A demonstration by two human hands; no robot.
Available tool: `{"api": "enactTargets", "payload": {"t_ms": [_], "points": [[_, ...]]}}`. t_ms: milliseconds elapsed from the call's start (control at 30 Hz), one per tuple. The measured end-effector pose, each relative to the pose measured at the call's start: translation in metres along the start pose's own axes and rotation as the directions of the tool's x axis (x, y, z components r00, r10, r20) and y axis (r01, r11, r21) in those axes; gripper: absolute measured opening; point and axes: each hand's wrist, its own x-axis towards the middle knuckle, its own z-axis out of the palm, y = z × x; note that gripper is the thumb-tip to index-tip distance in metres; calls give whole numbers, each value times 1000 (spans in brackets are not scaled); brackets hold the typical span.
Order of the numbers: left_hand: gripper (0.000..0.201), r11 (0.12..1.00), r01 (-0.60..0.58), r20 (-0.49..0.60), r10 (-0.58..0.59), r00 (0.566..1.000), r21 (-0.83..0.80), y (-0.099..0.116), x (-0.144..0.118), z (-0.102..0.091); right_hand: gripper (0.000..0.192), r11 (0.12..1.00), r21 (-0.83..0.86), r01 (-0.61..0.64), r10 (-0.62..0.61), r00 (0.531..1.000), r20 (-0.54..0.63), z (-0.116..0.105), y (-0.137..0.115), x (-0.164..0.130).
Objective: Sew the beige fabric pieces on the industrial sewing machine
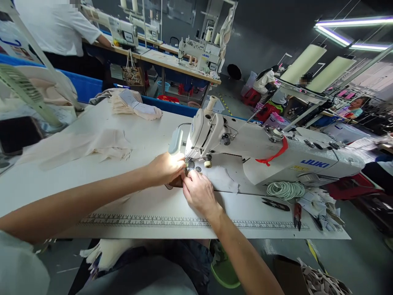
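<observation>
Sewing machine (245, 151), white, on the table (147, 205). Left hand (166, 168) and right hand (199, 192) meet at its needle end, fingers pinched in a closed grip on something small; what exactly, cannot tell. Cut fabric pieces (101, 147) lie left of the machine, apparently unsewn; snips (275, 204) in front of it.

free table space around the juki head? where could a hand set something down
Bare table between the folded fabric, the far cloth stack and the sewing machine; also above the printed ruler. Crowded: both hands at the needle, and cord coil, snips, scraps at right.
</observation>
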Motion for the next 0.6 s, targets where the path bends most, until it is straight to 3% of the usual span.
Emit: {"api": "enactTargets", "payload": {"t_ms": [133, 400, 600], "points": [[22, 979, -168, -36, 173, 984, 117, 21, -31, 9, 22, 1000, 8, -7, 7, 1000, 13, 0, 0, 1], [23, 954, -170, -21, 181, 983, 248, 25, -41, 21, 32, 999, 30, -12, 13, 999, -32, -2, 0, -1], [21, 949, -152, 24, 151, 988, 276, 17, -29, 24, 36, 990, 51, -129, 134, 982, -131, 2, 20, -1]]}}
